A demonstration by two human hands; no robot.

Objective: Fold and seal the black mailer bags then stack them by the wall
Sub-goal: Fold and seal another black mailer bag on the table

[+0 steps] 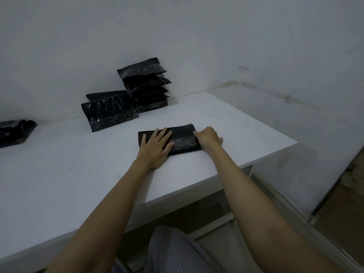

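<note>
A folded black mailer bag (182,137) lies flat on the white table (82,174), near its right end. My left hand (156,147) presses flat on the bag's left half, fingers straight and spread. My right hand (208,137) sits at the bag's right edge with its fingers curled over that edge. By the wall stands a tall stack of sealed black bags (146,85). A lower pile of black bags (109,111) lies just left of the stack.
More black bags (14,131) lie at the table's far left. The table's right edge (275,154) is close to my right hand, with floor beyond it. My striped trousers (173,251) show below the table's front edge.
</note>
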